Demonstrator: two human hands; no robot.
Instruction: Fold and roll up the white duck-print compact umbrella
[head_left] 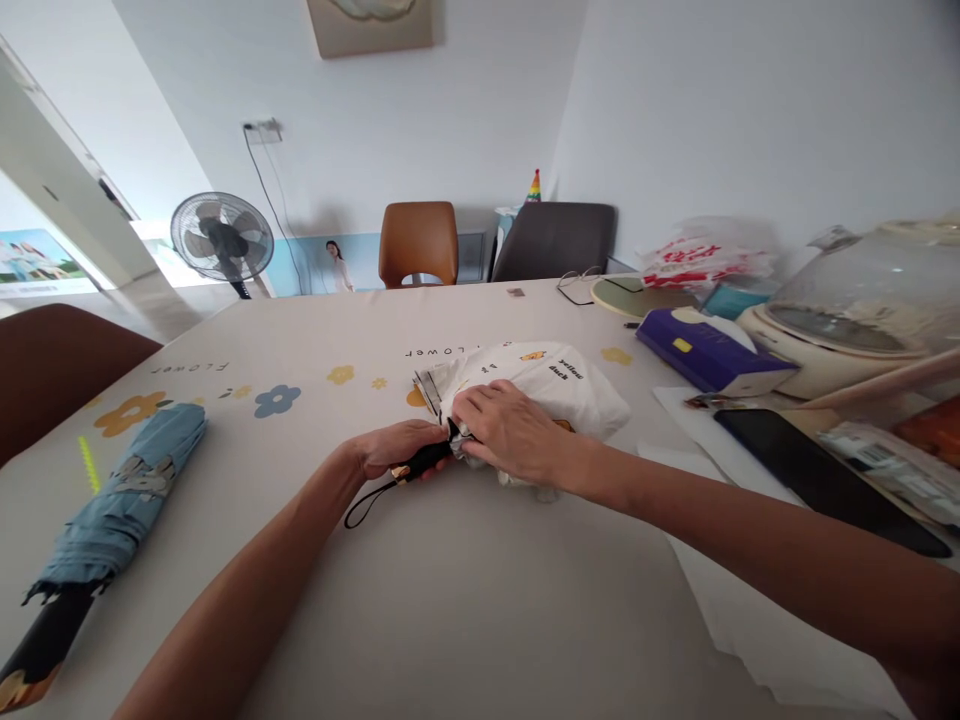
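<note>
A white folding umbrella (555,385) with yellow duck prints lies loosely bunched at the table's middle. My left hand (397,447) is closed around its black handle (424,461), from which a black wrist loop trails toward me. My right hand (514,430) presses down on the white canopy just beyond the handle, fingers curled over the fabric. A second umbrella (124,500), blue and folded with a black handle, lies alone at the left edge of the table.
The table has a flower-print cloth (300,400). On the right stand a purple tissue box (705,360), a black phone (817,480), a glass-lidded cooker (855,320) and bags. Two chairs (418,243) and a floor fan (221,240) are beyond the far edge.
</note>
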